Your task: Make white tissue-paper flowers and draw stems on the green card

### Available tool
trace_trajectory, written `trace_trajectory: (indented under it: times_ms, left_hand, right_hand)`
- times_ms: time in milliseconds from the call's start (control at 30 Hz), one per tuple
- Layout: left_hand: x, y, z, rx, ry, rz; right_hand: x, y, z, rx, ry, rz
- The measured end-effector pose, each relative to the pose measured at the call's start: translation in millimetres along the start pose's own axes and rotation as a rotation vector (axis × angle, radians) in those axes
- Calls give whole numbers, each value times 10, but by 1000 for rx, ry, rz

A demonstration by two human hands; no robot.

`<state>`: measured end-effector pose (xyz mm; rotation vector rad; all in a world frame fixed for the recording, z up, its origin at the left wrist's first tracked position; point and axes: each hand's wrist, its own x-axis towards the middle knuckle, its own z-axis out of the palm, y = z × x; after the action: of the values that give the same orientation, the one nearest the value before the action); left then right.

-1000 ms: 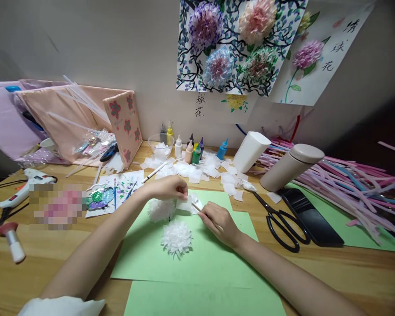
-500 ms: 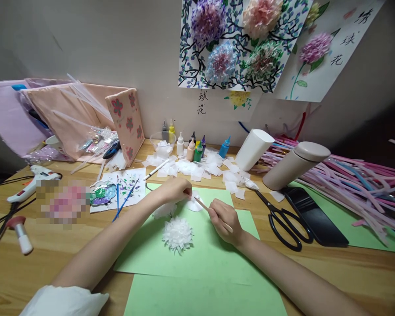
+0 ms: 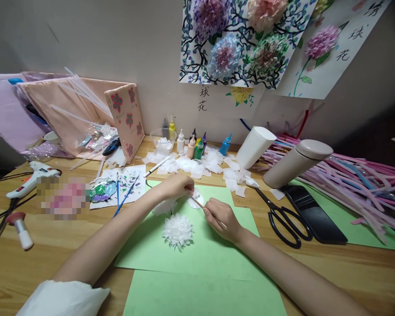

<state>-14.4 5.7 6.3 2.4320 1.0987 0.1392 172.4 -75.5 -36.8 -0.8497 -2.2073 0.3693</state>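
My right hand is closed around a thin wooden stick, whose tip points left at a round white paper piece on the green sheet. My left hand reaches in from the left, fingertips pinched together at the edge of that piece. What sits between those fingertips is too small to make out. Nearer to me, a fluffy white paper flower lies on the green sheet. A second white paper bunch is partly hidden beneath my left forearm.
White paper squares are strewn behind my hands, near small paint bottles. To the right lie black scissors, a phone and a tilted flask. Brushes, a paint palette and a glue gun occupy the left.
The stick and my right hand have shifted slightly left, with the stick lying lower in the hand. My left hand stays almost in place. The whole view has tilted a little.
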Motion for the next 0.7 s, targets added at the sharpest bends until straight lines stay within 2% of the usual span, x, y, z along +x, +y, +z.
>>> trace_trajectory:
  times_ms: [400, 533, 700]
  left_hand:
    - [-64, 33, -115, 62, -103, -132]
    - [-61, 62, -103, 95, -112, -144]
    - [-42, 71, -58, 122, -92, -136]
  right_hand:
    - [20, 2, 29, 53, -20, 144]
    - [35, -14, 28, 94, -14, 197]
    - [12, 6, 35, 106, 13, 191]
